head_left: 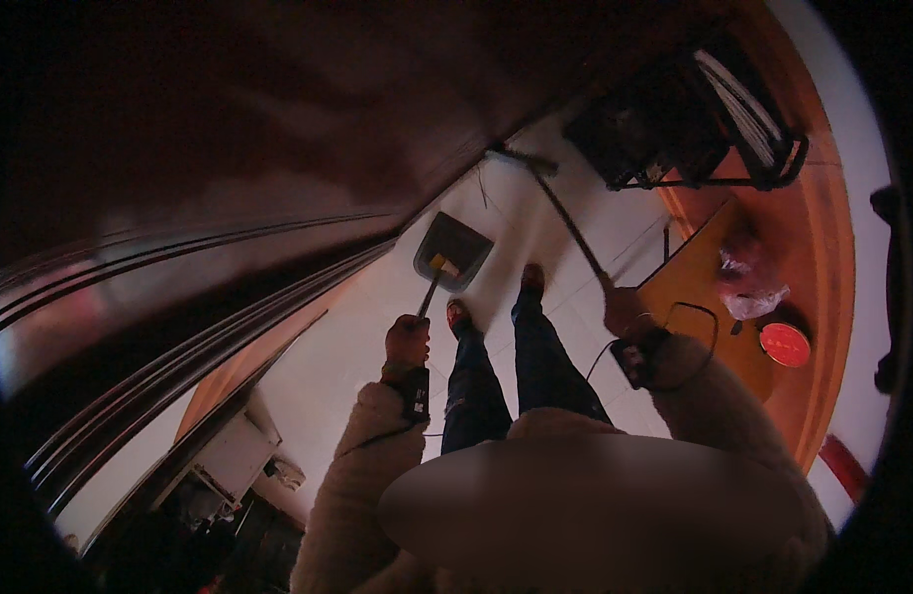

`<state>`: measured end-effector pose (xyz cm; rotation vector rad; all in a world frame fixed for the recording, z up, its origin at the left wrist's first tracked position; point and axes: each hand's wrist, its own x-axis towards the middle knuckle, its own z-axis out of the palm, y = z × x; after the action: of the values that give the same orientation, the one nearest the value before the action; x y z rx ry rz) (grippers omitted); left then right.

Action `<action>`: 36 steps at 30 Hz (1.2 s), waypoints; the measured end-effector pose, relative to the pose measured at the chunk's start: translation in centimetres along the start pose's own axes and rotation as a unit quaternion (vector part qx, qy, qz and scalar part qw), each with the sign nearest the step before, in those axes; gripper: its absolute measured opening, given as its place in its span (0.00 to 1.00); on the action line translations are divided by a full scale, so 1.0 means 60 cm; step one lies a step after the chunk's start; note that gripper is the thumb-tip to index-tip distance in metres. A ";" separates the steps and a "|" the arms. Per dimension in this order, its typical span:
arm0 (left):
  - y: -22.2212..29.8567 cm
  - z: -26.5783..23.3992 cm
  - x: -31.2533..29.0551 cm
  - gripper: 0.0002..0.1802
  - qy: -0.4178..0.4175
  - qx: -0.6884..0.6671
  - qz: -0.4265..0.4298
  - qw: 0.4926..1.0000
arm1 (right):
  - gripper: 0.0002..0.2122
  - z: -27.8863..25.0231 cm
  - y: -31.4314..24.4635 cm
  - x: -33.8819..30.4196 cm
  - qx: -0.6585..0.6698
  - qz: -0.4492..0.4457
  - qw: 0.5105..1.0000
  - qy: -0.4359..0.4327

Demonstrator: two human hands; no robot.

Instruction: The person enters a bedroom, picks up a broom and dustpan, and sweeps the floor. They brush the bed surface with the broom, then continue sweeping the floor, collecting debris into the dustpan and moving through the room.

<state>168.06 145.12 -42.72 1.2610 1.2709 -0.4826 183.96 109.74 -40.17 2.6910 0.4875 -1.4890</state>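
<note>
My left hand (408, 340) is closed around the handle of a dark dustpan (463, 244), whose pan is low over the pale floor, in front of my left foot. A small yellowish patch shows where the handle meets the pan. In my right hand (627, 311) is the long handle of a broom (572, 226). Its head (524, 160) reaches out ahead, close to the base of the large dark panel. Each wrist carries a dark box-shaped device with a cable.
A large dark glossy panel (229, 129) runs along the left and front. At right stand a black rack (714, 129) and a yellow-brown table (714, 257) bearing a clear plastic bag (753, 292) and a round red item (784, 345). My feet are on the light floor (565, 327).
</note>
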 end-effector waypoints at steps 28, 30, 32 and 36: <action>-0.055 -0.025 -0.015 0.12 0.002 0.004 -0.004 1.000 | 0.27 -0.007 0.003 -0.038 -0.084 -0.059 0.995 -0.018; -0.065 -0.024 -0.020 0.13 0.002 0.005 -0.028 1.000 | 0.28 0.005 -0.020 -0.019 -0.055 -0.078 0.995 -0.007; -0.071 -0.022 -0.025 0.13 -0.017 -0.024 -0.001 1.000 | 0.29 0.026 -0.058 0.001 -0.022 -0.090 0.996 -0.010; -0.076 -0.018 -0.027 0.16 -0.055 -0.043 0.007 0.998 | 0.26 0.089 -0.144 0.028 0.019 -0.248 0.966 -0.069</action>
<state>163.22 144.05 -43.00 1.1543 1.1774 -0.4762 177.96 117.45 -43.34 2.5833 1.2039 -1.7883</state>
